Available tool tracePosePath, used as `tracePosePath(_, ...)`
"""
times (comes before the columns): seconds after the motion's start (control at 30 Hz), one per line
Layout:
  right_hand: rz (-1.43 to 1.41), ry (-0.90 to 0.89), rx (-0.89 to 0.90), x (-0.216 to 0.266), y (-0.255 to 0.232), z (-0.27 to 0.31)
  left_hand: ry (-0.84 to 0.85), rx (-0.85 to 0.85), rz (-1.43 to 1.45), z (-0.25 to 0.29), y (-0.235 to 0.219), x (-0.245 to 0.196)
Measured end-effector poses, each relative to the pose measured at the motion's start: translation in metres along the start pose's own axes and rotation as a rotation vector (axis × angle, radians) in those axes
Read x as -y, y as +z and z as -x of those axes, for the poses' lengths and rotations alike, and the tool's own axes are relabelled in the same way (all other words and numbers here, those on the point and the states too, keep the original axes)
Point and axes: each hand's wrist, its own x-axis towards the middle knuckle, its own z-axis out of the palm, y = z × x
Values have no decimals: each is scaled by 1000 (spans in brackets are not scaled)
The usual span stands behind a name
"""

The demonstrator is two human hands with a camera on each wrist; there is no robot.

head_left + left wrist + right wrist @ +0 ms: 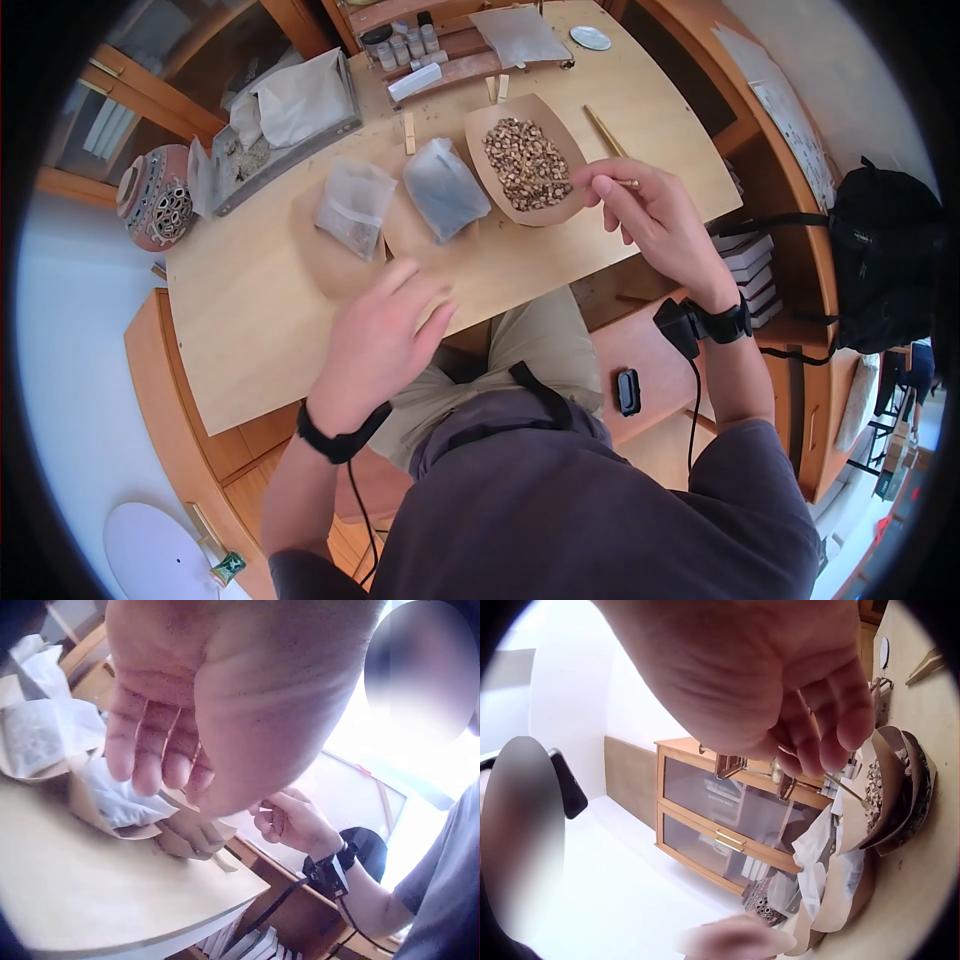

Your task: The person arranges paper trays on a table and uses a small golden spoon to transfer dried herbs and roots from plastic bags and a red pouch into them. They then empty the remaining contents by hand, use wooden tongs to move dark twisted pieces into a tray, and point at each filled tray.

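My right hand [660, 220] pinches a thin gold-coloured stick [628, 183] at the right side of a brown paper tray [558, 122]. The tray holds a heap of small brown chopped pieces [525, 160]. In the right wrist view the far end of the stick [847, 789] reaches down to these pieces. My left hand [375, 335] hovers over the table's front part, palm down, fingers loosely extended and holding nothing. Just beyond it lie a pale translucent bag [355, 205] and a darker grey-blue bag [443, 190], each in a paper tray.
Another gold-coloured stick [605, 130] lies right of the tray. Clothespins [409, 133] are on the wooden table [240, 330]. Behind stand a grey tray [290, 165] with white paper, a small rack [455, 75] with little jars, and a round patterned pot [157, 200] at left.
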Motion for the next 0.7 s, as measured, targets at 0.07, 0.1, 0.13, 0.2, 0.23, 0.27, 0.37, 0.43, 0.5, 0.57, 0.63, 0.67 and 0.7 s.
tracePosePath(0.07, -10, 7, 24, 4, 0, 7, 135, -135, -61, -21, 11, -10)
tracePosePath(0.1, -16, 11, 33, 4, -1, 10, 173, -148, -82, -32, 15, -12)
tracePosePath(0.13, -2, 19, 34, 2, -2, 12, 214, -160, -100, -42, 20, -14)
tracePosePath(0.2, 27, 39, 37, -2, -6, 16, 204, -166, -95, -54, 32, -19)
tracePosePath(0.23, 16, 34, 13, -5, -9, 18, 198, -171, -93, -58, 38, -21)
tracePosePath(0.27, 4, 29, -9, -9, -11, 20, 181, -166, -81, -60, 44, -22)
tracePosePath(0.37, -8, 23, -41, -15, -20, 22, 143, -161, -61, -65, 60, -21)
tracePosePath(0.43, -4, 20, -58, -19, -24, 22, 139, -172, -69, -67, 68, -20)
tracePosePath(0.5, -1, 14, -78, -26, -25, 19, 133, -172, -46, -69, 72, -21)
tracePosePath(0.57, -46, 23, -85, -32, -26, 15, 134, -171, -37, -72, 75, -20)
tracePosePath(0.63, -84, 23, -91, -37, -25, 10, 145, -169, -39, -74, 76, -17)
tracePosePath(0.67, -100, 17, -94, -38, -24, 7, 146, -175, -32, -75, 77, -17)
tracePosePath(0.7, -115, 11, -97, -40, -23, 5, 148, -182, -25, -75, 77, -17)
